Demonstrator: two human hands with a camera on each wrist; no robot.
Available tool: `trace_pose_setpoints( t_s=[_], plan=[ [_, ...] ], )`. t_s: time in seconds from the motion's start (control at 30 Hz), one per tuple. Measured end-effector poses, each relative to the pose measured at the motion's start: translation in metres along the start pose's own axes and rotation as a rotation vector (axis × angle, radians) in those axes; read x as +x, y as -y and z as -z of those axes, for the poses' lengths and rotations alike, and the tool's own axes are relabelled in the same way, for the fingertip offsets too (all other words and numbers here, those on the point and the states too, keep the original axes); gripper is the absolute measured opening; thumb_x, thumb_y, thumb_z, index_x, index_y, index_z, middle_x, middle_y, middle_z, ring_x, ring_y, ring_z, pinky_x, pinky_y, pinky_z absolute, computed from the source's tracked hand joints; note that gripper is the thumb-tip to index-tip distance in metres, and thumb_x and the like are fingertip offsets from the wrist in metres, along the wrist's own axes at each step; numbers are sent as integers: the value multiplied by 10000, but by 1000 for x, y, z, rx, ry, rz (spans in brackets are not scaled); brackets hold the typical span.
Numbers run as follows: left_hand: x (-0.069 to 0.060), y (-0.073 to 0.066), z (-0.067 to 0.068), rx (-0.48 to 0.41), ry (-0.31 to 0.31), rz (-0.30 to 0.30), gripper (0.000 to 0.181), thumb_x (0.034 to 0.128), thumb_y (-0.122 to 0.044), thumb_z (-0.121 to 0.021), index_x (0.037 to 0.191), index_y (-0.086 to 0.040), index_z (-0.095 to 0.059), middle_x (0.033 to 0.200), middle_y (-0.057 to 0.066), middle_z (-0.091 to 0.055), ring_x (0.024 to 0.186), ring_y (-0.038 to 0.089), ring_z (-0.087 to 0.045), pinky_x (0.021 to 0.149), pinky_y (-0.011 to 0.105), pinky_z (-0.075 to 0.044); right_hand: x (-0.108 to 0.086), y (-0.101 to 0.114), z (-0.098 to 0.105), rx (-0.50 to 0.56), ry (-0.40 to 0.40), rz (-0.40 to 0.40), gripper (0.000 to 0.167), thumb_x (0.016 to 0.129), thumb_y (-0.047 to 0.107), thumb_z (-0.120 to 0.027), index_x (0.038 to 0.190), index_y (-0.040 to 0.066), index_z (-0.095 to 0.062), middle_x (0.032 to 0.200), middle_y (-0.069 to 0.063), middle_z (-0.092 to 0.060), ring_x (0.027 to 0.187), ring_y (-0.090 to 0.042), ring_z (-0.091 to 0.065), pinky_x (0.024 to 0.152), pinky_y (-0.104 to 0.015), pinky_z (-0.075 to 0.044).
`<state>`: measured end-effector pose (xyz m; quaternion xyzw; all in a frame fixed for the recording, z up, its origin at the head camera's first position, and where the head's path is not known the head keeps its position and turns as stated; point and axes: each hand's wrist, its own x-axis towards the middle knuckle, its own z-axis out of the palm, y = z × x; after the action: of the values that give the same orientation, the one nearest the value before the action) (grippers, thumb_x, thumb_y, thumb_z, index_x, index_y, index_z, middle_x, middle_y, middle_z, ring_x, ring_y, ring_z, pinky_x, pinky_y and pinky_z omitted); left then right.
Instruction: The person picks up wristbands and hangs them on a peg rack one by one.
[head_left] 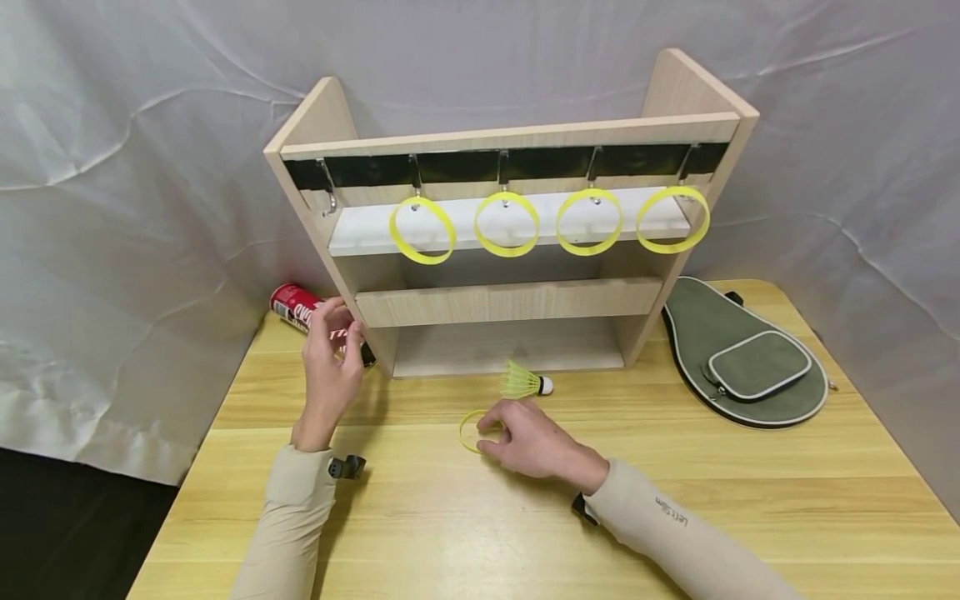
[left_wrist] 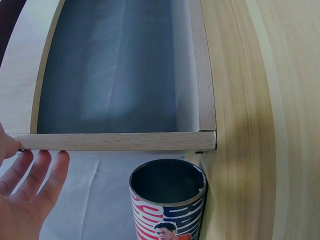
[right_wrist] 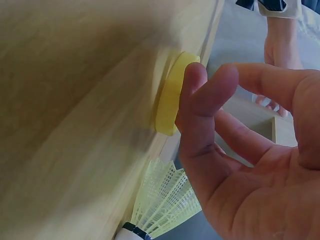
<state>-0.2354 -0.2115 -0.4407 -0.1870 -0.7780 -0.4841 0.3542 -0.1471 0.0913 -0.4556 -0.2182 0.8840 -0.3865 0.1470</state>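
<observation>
My left hand (head_left: 330,375) is beside the left side panel (left_wrist: 115,142) of a wooden shelf stand. Its fingertips rest against that panel's outer face, seen in the left wrist view. My right hand (head_left: 536,440) hovers at a yellow ring (head_left: 467,432) lying on the table. Its thumb and forefinger are bent, with a gap between their tips in the head view. The hand hides part of the ring (right_wrist: 172,100); no grip on it is plain. A yellow-green shuttlecock (head_left: 521,382) with a white head lies just beyond, in front of the stand.
Several yellow rings (head_left: 506,252) hang from hooks on the stand's black strip; the leftmost hook (head_left: 328,196) is bare. Behind the left hand lies a red-and-black tube (left_wrist: 167,212), open-ended. A green racket case (head_left: 750,358) lies right of the stand. Cloth hangs behind.
</observation>
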Motion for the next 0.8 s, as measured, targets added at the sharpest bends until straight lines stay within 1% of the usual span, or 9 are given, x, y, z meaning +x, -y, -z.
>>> trace_pose_setpoints(
  t_s=[0.07, 0.17, 0.4, 0.53, 0.67, 0.8],
  plan=[
    [0, 0, 0, 3, -3, -2, 350, 1055, 84, -606, 1397, 111, -543, 1071, 295, -705, 865, 217, -656, 771, 79, -551, 0, 0, -1, -9, 1, 2, 284, 1013, 155, -777, 1232, -25, -785, 1245, -129, -758, 679, -27, -612, 763, -250, -564],
    [-1, 2, 0, 12, 3, -1, 350, 1059, 81, -601, 1401, 117, -535, 1074, 301, -700, 869, 213, -654, 770, 78, -549, -1, 0, -1, -17, 4, 3, 288, 1008, 151, -785, 1235, -26, -782, 1277, -142, -760, 706, -26, -622, 790, -267, -581],
    [-1, 2, 0, 17, 1, -1, 347, 1053, 82, -609, 1389, 128, -531, 1071, 308, -694, 875, 164, -642, 769, 59, -533, -2, -1, -2, -12, 16, -2, 293, 993, 118, -791, 1251, -19, -767, 1329, -175, -743, 706, -52, -631, 741, -256, -565],
    [-1, 2, 0, 15, -1, 1, 349, 1055, 81, -606, 1390, 133, -526, 1076, 310, -695, 893, 139, -639, 763, 73, -541, -3, -3, -2, -2, 24, 13, 280, 984, 98, -791, 1238, -19, -765, 1250, -165, -770, 783, -74, -690, 786, -266, -603],
    [0, 3, -1, 7, -6, -12, 345, 1056, 81, -603, 1391, 125, -535, 1085, 312, -701, 898, 164, -650, 763, 82, -549, -4, -4, -2, 5, 34, 30, 255, 971, 71, -794, 1210, -15, -771, 1155, -141, -781, 880, -110, -731, 817, -262, -627],
    [0, 3, -1, 2, -5, -13, 347, 1054, 86, -601, 1392, 125, -534, 1088, 312, -702, 894, 174, -650, 768, 69, -541, -7, -4, -2, -2, 49, 33, 225, 966, 71, -798, 1181, 6, -780, 1076, -96, -778, 877, -111, -704, 797, -233, -598]
  ],
)
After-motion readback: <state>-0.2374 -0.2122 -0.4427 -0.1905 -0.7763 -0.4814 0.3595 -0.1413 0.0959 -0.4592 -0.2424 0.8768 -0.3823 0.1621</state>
